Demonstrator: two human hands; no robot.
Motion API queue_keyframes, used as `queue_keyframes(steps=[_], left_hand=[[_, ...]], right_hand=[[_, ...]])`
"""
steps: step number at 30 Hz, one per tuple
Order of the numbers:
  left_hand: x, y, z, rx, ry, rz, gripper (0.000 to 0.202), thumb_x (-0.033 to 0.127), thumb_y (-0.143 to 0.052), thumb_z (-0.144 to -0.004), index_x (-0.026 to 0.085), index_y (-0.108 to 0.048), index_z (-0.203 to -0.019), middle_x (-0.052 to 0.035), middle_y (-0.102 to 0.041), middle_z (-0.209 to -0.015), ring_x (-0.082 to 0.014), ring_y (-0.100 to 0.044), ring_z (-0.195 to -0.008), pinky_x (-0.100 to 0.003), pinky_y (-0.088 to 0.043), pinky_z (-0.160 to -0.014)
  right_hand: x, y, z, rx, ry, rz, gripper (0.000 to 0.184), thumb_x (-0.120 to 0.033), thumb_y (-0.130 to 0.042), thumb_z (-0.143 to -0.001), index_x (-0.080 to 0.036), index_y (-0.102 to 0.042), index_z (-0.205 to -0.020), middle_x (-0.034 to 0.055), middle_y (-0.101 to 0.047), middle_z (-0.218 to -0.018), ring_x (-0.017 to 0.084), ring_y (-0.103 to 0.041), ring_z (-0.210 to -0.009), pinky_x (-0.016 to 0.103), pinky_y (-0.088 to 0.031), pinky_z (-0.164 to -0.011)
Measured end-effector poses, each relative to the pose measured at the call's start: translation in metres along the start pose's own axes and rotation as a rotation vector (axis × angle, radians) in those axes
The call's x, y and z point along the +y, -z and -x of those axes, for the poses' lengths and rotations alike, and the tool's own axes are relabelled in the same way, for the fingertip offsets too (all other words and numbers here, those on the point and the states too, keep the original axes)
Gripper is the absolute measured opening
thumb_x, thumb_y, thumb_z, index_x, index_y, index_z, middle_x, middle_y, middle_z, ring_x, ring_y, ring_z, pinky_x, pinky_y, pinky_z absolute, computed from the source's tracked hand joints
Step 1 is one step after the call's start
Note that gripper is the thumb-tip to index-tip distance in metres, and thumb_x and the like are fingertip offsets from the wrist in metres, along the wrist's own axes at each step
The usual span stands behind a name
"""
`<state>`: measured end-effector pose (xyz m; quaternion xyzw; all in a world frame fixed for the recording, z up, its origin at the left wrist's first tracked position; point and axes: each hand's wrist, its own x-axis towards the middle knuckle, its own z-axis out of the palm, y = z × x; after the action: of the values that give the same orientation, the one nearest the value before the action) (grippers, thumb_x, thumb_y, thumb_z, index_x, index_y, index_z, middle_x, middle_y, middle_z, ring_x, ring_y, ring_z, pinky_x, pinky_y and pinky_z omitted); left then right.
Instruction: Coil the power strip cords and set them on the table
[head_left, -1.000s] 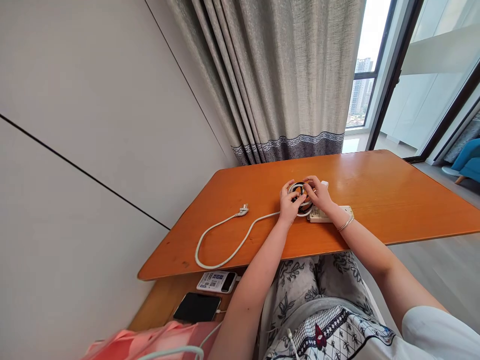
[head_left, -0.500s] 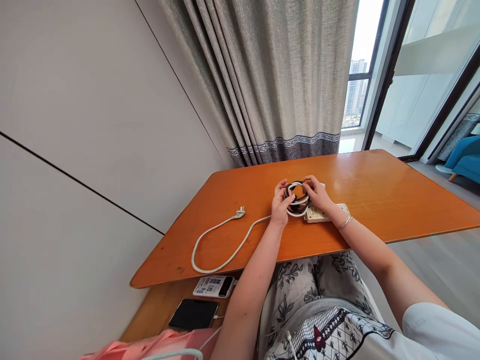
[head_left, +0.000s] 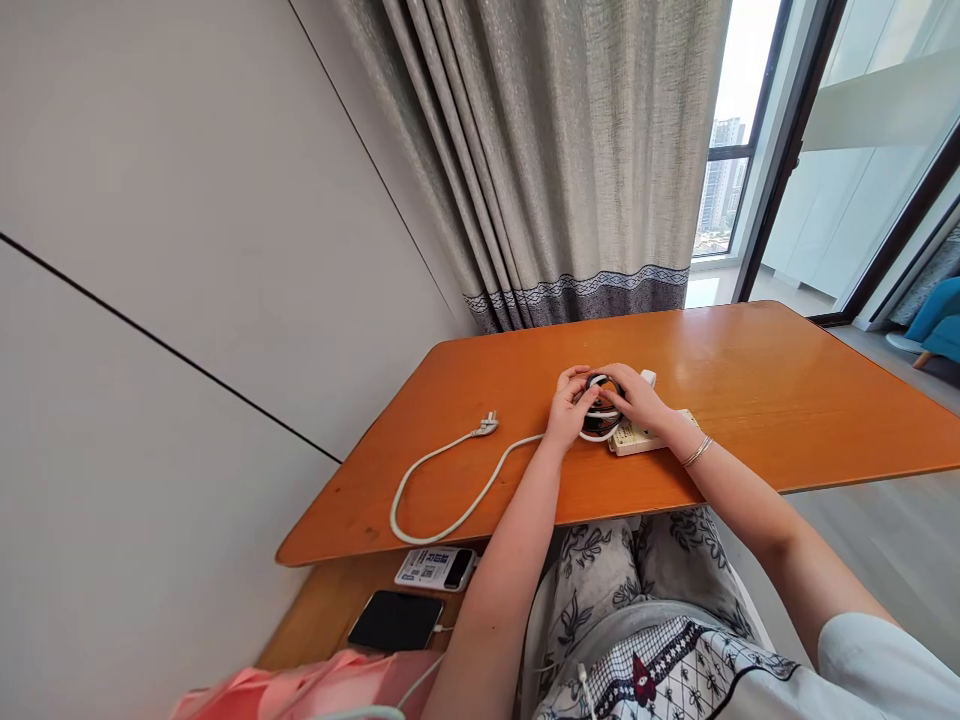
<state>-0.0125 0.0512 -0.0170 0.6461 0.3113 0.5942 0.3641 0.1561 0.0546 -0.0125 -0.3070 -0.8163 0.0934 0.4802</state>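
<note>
Between my hands is a coil of black and white cable [head_left: 602, 434], loops stacked in a ring just above the table. My left hand [head_left: 568, 408] is closed on the coil's left side, thumb across it. My right hand [head_left: 636, 398] curls over the top and right side, fingers gripping the loops. Under my right wrist lies a white power strip [head_left: 631, 441], partly hidden by my hand and forearm. From the coil a white cord [head_left: 491, 480] runs left in a wide bend to a plug [head_left: 487, 424] lying on the table. A small white piece [head_left: 649, 378] shows behind my right hand.
The orange wooden table [head_left: 750, 400] stands against a wall and curtain [head_left: 600, 150]. Lower left, on a lower surface, are a white power bank [head_left: 431, 568], a black phone [head_left: 396, 621] with a cable attached, and a pink bag [head_left: 315, 690].
My right hand has moved over the top of the coil, covering more of it, and both hands have drawn closer together. The view has shifted slightly. The plug and cord stay on the table.
</note>
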Motion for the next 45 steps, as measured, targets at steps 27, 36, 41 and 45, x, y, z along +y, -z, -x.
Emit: queue_keyframes(steps=[27, 36, 41, 45], left_hand=[[-0.004, -0.003, 0.005, -0.064, -0.029, -0.044, 0.039, 0.054, -0.077, -0.071, 0.019, -0.075, -0.089, -0.0123, -0.074, -0.102, -0.0261, -0.071, -0.096, -0.042, -0.056, -0.090], [-0.017, -0.004, -0.002, -0.039, 0.147, 0.150, 0.050, 0.050, -0.082, -0.066, 0.021, -0.071, -0.106, -0.0110, -0.074, -0.110, -0.0251, -0.069, -0.105, -0.039, -0.054, -0.093], [-0.020, -0.003, -0.001, -0.155, 0.220, 0.186, 0.071, 0.052, -0.083, -0.064, 0.022, -0.065, -0.126, -0.0120, -0.070, -0.124, -0.0261, -0.065, -0.116, -0.042, -0.049, -0.102], [-0.018, -0.004, -0.002, -0.139, 0.250, 0.157, 0.064, 0.053, -0.085, -0.060, 0.019, -0.073, -0.112, -0.0110, -0.074, -0.113, -0.0267, -0.069, -0.105, -0.042, -0.052, -0.097]], right_hand=[[0.003, -0.002, -0.003, 0.260, -0.430, -0.503, 0.031, -0.056, -0.053, -0.088, -0.025, -0.048, -0.083, 0.0043, -0.071, -0.084, 0.022, -0.071, -0.084, 0.039, -0.057, -0.079], [-0.003, -0.005, -0.001, 0.297, -0.411, -0.409, 0.030, -0.052, -0.053, -0.089, -0.025, -0.045, -0.079, 0.0015, -0.064, -0.075, 0.021, -0.067, -0.078, 0.036, -0.053, -0.075], [-0.007, -0.005, 0.003, 0.298, -0.325, -0.379, 0.028, -0.051, -0.048, -0.093, -0.026, -0.043, -0.081, 0.0045, -0.068, -0.083, 0.026, -0.066, -0.106, 0.040, -0.049, -0.091], [-0.011, -0.002, 0.005, 0.346, -0.257, -0.287, 0.024, -0.047, -0.044, -0.095, -0.026, -0.046, -0.082, 0.0080, -0.070, -0.088, 0.027, -0.062, -0.115, 0.043, -0.046, -0.097]])
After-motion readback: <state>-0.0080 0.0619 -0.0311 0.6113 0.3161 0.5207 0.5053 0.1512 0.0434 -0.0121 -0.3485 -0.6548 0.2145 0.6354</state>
